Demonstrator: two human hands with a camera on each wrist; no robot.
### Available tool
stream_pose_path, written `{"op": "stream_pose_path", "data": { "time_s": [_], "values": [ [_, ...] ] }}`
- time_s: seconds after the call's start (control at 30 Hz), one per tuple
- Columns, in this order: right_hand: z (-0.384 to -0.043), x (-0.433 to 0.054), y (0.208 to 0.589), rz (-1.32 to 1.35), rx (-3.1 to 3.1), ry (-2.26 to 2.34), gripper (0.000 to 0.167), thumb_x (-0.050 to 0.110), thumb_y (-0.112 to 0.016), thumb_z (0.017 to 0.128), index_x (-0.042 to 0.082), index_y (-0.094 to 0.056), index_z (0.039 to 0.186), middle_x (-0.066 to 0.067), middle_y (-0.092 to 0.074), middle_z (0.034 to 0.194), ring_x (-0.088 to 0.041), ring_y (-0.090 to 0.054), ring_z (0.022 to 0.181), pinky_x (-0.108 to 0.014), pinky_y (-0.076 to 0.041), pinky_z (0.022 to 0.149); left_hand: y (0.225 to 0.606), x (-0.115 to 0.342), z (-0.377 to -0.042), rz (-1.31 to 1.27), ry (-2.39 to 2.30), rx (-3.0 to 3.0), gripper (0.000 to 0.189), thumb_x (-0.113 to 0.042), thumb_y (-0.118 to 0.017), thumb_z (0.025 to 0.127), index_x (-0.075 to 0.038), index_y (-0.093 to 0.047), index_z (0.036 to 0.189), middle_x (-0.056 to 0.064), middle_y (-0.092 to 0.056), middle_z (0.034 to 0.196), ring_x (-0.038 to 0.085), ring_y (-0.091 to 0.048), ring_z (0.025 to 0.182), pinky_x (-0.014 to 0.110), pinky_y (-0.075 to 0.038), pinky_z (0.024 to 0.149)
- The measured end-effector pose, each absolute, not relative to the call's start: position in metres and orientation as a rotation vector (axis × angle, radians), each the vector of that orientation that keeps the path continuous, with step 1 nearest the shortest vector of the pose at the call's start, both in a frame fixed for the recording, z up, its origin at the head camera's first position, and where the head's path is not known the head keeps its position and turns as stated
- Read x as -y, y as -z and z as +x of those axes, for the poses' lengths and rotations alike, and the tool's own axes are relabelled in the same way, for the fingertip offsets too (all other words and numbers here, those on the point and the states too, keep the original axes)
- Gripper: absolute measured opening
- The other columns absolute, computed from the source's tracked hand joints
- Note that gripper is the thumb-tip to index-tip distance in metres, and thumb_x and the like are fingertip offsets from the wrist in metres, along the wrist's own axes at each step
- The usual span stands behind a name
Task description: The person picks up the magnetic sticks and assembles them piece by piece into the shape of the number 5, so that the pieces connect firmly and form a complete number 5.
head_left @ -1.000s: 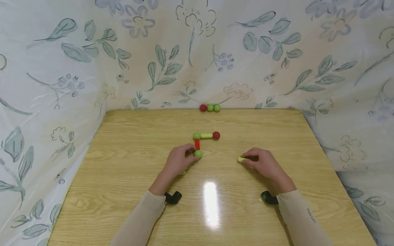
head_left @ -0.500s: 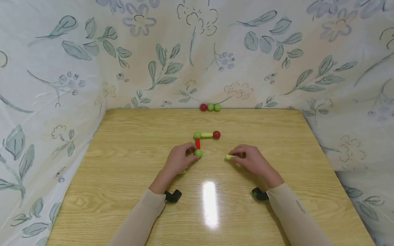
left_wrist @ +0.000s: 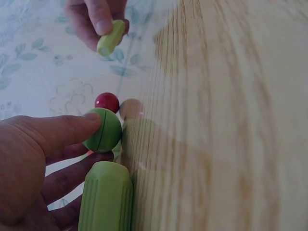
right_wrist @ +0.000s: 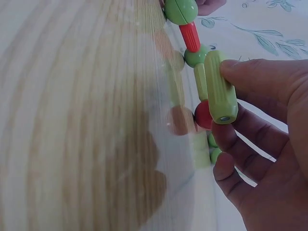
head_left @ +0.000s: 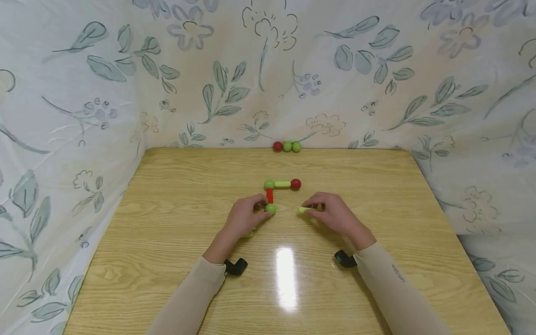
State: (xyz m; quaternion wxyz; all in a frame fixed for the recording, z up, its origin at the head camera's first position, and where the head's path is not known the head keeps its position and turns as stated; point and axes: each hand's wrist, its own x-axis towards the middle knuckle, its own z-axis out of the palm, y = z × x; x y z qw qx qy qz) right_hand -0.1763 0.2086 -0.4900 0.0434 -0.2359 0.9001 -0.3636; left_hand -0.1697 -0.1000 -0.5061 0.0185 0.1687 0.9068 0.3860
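Fingers of the left hand (head_left: 243,217) clamp a smooth, seamed green ball (head_left: 271,209); those of the right hand (head_left: 335,212) pinch a ridged yellow-green rod (right_wrist: 220,96), near the ball but apart. A red rod (head_left: 270,196) links that ball to another ball (head_left: 269,185) on the glossy, wood-grained bench (head_left: 176,186).

Four green balls (head_left: 270,209), two of them at the 12 o'clock edge of the desk (head_left: 125,260); two red balls (head_left: 295,184), one at that edge; three yellow-green rods (head_left: 282,184); one red rod (head_left: 270,196).
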Motion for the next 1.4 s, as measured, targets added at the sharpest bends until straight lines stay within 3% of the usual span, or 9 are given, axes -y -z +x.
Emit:
{"op": "stream_pose_path", "data": {
  "time_s": [0.7,0.93,1.4],
  "values": [
    [-0.193,-0.175,0.484,-0.719,-2.727,1.039,0.017,0.017,-0.083,0.099,0.016,-0.084,0.116,0.007,-0.074,0.106,-0.017,-0.060,0.084,-0.036,-0.053,0.075,0.504,0.096,-0.172,0.510,-1.207,-2.794,0.019,-0.025,-0.087,0.096,-0.018,-0.075,0.108,-0.003,-0.077,0.108,0.019,-0.069,0.100,0.041,-0.056,0.091],
    [-0.198,-0.166,0.486,-0.729,-2.711,1.042,0.015,0.017,-0.084,0.098,0.015,-0.084,0.113,0.008,-0.073,0.099,-0.017,-0.061,0.085,-0.037,-0.054,0.077,0.503,0.095,-0.170,0.494,-1.215,-2.795,0.018,-0.024,-0.087,0.096,-0.018,-0.074,0.108,-0.003,-0.077,0.111,0.021,-0.070,0.103,0.042,-0.057,0.093],
    [-0.203,-0.156,0.489,-0.762,-2.701,1.015,0.017,0.015,-0.084,0.098,0.014,-0.084,0.114,0.008,-0.075,0.102,-0.016,-0.059,0.085,-0.037,-0.052,0.078,0.504,0.093,-0.170,0.498,-1.197,-2.821,0.019,-0.028,-0.085,0.098,-0.018,-0.075,0.110,-0.002,-0.077,0.111,0.022,-0.069,0.101,0.043,-0.057,0.091]
  ]
}}
